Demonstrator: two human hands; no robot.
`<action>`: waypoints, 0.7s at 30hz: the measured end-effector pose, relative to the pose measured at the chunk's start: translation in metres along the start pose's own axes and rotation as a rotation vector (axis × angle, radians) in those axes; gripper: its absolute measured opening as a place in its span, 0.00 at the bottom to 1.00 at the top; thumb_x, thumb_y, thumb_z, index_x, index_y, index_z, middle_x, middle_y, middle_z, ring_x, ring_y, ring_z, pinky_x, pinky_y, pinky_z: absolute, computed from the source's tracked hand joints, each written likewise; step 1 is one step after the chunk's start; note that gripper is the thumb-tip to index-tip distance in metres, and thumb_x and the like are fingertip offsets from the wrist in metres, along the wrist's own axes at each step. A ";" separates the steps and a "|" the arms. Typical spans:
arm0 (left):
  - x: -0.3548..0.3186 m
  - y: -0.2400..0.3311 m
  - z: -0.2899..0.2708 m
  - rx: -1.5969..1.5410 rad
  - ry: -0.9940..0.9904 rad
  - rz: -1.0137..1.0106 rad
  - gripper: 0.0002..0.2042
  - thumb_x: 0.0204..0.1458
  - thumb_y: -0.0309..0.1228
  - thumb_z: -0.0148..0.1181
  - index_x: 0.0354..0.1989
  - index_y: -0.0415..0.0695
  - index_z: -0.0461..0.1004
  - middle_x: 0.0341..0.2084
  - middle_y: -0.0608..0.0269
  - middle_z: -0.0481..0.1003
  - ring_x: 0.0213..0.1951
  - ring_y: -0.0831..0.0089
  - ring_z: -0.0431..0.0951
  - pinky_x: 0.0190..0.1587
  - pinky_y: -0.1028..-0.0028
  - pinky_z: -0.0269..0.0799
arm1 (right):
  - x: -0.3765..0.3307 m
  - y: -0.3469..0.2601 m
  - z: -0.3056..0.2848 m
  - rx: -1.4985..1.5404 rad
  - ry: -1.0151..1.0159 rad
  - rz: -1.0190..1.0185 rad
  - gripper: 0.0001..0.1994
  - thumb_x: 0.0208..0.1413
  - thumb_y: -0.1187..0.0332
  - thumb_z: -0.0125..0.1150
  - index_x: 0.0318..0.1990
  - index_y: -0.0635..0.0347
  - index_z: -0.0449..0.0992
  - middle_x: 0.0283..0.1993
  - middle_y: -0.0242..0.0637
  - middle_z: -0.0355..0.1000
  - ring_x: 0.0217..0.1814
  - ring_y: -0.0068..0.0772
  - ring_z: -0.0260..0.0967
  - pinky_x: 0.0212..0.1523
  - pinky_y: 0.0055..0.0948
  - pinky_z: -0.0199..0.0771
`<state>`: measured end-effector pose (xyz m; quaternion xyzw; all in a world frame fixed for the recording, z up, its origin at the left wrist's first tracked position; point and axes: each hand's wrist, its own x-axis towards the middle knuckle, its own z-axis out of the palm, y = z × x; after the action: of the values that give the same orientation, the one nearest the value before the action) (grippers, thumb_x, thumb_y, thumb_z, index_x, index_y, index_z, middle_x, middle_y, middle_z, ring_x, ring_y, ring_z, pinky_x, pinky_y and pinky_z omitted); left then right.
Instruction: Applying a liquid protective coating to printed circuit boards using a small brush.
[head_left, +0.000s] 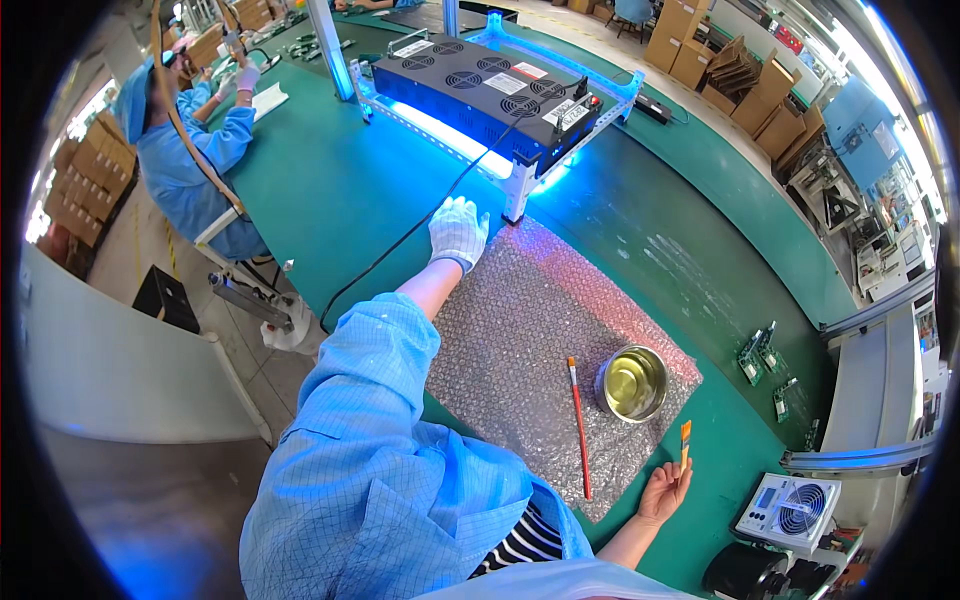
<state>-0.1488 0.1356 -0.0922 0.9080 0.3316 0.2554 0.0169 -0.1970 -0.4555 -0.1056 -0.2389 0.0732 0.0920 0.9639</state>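
My left hand [459, 235], in a white glove, is at the far left edge of the bubble wrap sheet [520, 330], beside a thin black cable [405, 238]. Its thumb stands apart from the fingers, and I see nothing held in it. Bare and at the lower right, my right hand [665, 492] grips a flat paintbrush [685, 450] by its handle, orange bristles up. On the wrap lie a slim red-handled brush [580, 430] and, right of it, a round metal cup [606, 386] with clear yellowish liquid inside.
Ahead, a black fan-topped box [470, 85] sits on a white frame [520, 190] over blue light. Small green circuit boards [755, 360] lie at right. A white fan unit [790, 510] stands lower right. A co-worker in blue [190, 150] works at far left.
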 end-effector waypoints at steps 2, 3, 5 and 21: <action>0.000 -0.001 0.001 0.003 -0.002 -0.003 0.14 0.52 0.44 0.57 0.32 0.44 0.74 0.38 0.55 0.75 0.48 0.57 0.74 0.51 0.61 0.68 | 0.001 0.000 -0.001 0.000 0.004 0.000 0.14 0.66 0.64 0.48 0.52 0.63 0.69 0.29 0.30 0.60 0.30 0.21 0.54 0.30 0.21 0.60; 0.000 -0.002 0.003 0.010 0.037 0.010 0.14 0.52 0.44 0.57 0.31 0.44 0.74 0.38 0.55 0.75 0.47 0.57 0.74 0.50 0.61 0.68 | 0.001 0.000 -0.001 -0.001 0.009 -0.002 0.14 0.66 0.64 0.48 0.53 0.63 0.69 0.29 0.30 0.60 0.30 0.21 0.54 0.30 0.21 0.60; -0.001 -0.003 0.004 0.016 0.074 0.023 0.14 0.52 0.44 0.57 0.31 0.44 0.74 0.37 0.55 0.75 0.46 0.57 0.74 0.50 0.61 0.68 | 0.001 0.001 -0.001 0.002 0.003 -0.001 0.14 0.66 0.64 0.48 0.53 0.63 0.68 0.29 0.30 0.60 0.30 0.21 0.54 0.30 0.21 0.60; -0.002 -0.003 0.004 0.012 0.065 0.024 0.14 0.52 0.44 0.57 0.30 0.44 0.74 0.36 0.56 0.74 0.45 0.58 0.74 0.48 0.61 0.69 | 0.001 0.001 0.000 -0.023 -0.005 -0.001 0.14 0.66 0.64 0.48 0.53 0.62 0.68 0.29 0.30 0.60 0.29 0.21 0.54 0.30 0.21 0.61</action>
<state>-0.1495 0.1375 -0.0972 0.9033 0.3224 0.2830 -0.0022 -0.1963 -0.4549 -0.1062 -0.2496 0.0698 0.0928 0.9614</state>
